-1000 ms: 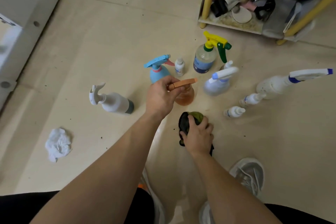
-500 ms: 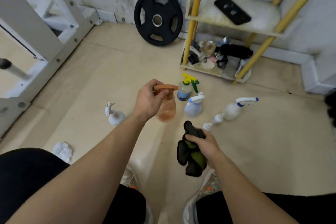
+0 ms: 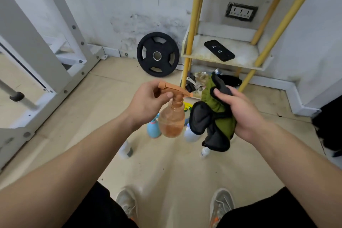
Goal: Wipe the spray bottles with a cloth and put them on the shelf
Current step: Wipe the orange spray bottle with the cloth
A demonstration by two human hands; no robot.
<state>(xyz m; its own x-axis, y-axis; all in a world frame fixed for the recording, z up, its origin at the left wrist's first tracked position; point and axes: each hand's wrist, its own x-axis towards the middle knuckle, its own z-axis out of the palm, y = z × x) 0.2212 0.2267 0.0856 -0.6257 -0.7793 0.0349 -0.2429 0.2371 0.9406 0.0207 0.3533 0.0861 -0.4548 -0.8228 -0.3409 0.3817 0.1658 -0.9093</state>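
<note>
Head view: orange spray bottle [image 3: 172, 122] is held upright, clear of the floor [image 3: 92, 98], by its trigger head in the left hand [image 3: 148, 102]; grip closed around the head, thumb at the neck. Green-and-black cloth [image 3: 212, 122] is bunched in the right hand [image 3: 240, 113], grip closed on it, just right of the bottle, possibly touching it. Partly hidden on the floor below: blue spray bottle [image 3: 153, 129], white bottle [image 3: 189, 135]. Yellow-legged shelf [image 3: 212, 60] is set against the wall behind, black phone [image 3: 219, 50] lying on its middle tier. Weight plate [image 3: 157, 54] is leaned on the wall left of it.
</note>
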